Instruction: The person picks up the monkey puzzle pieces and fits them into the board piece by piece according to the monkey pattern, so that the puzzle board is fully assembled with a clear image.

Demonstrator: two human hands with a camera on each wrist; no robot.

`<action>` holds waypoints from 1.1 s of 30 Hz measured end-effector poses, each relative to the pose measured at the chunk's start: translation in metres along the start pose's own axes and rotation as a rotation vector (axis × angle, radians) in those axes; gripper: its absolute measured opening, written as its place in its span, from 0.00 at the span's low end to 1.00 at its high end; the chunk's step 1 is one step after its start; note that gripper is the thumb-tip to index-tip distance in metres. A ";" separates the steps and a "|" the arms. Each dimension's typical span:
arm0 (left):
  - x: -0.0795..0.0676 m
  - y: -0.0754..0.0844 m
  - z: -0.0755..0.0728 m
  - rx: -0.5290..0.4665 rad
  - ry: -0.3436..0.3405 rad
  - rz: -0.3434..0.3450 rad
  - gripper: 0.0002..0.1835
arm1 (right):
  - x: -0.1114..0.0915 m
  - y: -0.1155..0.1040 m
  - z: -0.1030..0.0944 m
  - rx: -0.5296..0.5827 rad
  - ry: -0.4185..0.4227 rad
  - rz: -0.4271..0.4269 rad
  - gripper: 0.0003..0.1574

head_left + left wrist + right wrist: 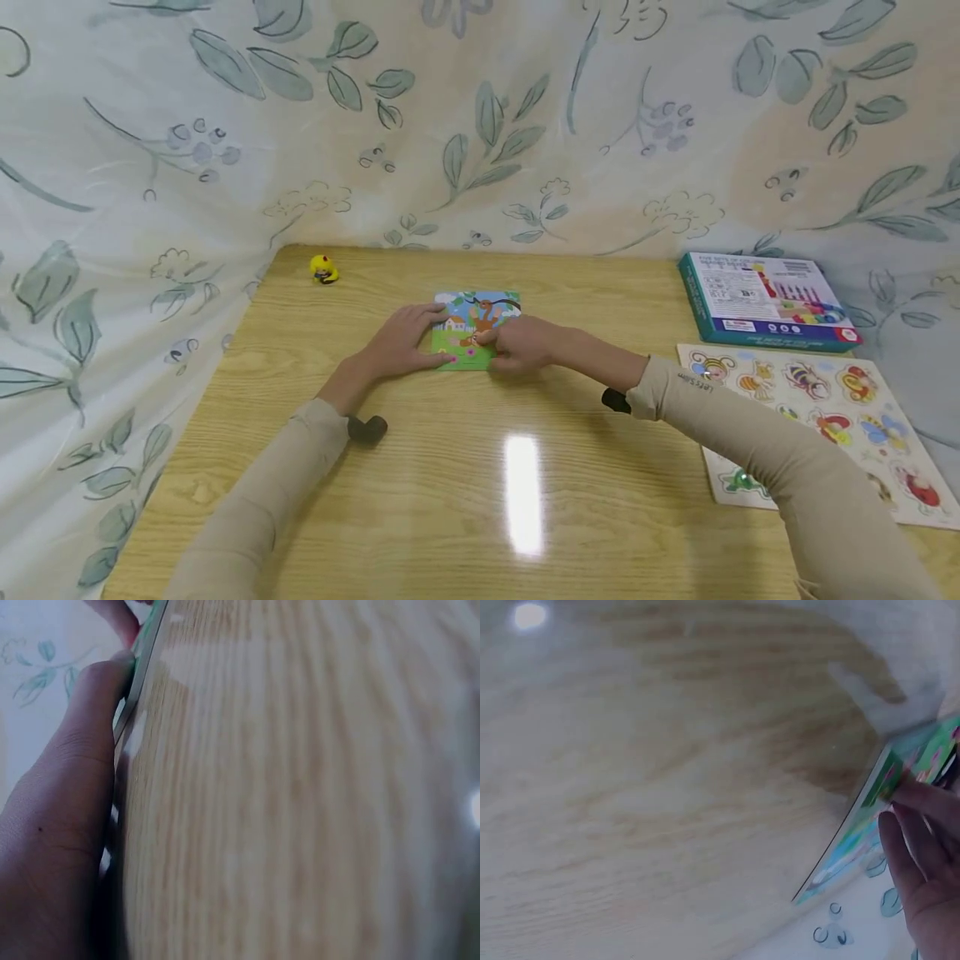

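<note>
A small, flat picture board (459, 360) lies on the table, printed with a cartoon brown animal, a house and green grass. At its left side my left hand (405, 337) rests, thumb on the lower left corner and fingers along the upper left. In the left wrist view the thumb tip presses the board's edge (142, 675). My right hand (525, 342) reaches in from the right, its index finger touching the middle of the picture and the thumb near the lower right. In the right wrist view, the right fingers (915, 847) meet the printed surface beside a darker green patch.
A yellow toy figure (324, 269) stands at the back left. At the back right lies a teal-edged box (765, 302); in front of it is a white board (795, 433) of colourful insect pictures, partly under the right sleeve. Floral cloth (480, 125) hangs behind the table (450, 500).
</note>
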State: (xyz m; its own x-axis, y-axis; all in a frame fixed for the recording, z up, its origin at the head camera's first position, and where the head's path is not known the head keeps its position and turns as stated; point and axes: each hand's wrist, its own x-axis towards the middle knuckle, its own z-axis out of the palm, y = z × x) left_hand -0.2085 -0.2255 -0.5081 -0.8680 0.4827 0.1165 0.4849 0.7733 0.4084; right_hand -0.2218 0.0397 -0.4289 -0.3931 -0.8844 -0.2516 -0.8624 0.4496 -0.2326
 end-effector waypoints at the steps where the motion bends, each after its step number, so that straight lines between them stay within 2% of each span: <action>1: 0.000 0.000 0.000 0.000 -0.004 0.000 0.45 | 0.000 0.001 -0.002 0.023 -0.005 0.001 0.23; 6: 0.000 0.001 0.000 -0.003 -0.011 -0.003 0.45 | -0.005 0.006 -0.002 0.068 -0.002 -0.056 0.21; 13: -0.002 0.000 0.002 0.023 -0.016 0.015 0.44 | -0.012 0.003 0.016 0.033 -0.019 -0.045 0.38; 21: -0.003 0.000 0.002 0.029 -0.001 0.013 0.43 | -0.015 -0.012 0.031 -0.272 0.104 -0.108 0.53; 26: -0.003 0.002 0.003 0.047 -0.008 0.044 0.44 | -0.021 -0.021 0.039 -0.300 0.071 -0.046 0.60; 30: -0.003 0.007 -0.003 0.067 -0.020 0.038 0.44 | -0.023 -0.022 0.040 -0.254 0.034 0.005 0.61; 33: 0.002 0.010 -0.012 0.113 -0.055 0.036 0.46 | -0.023 -0.018 0.036 -0.197 -0.010 0.050 0.60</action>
State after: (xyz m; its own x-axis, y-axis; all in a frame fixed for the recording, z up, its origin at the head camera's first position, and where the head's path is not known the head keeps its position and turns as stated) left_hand -0.2065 -0.2218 -0.4932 -0.8440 0.5306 0.0779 0.5274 0.7948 0.3003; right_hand -0.1860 0.0563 -0.4532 -0.4346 -0.8598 -0.2681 -0.8880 0.4588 -0.0320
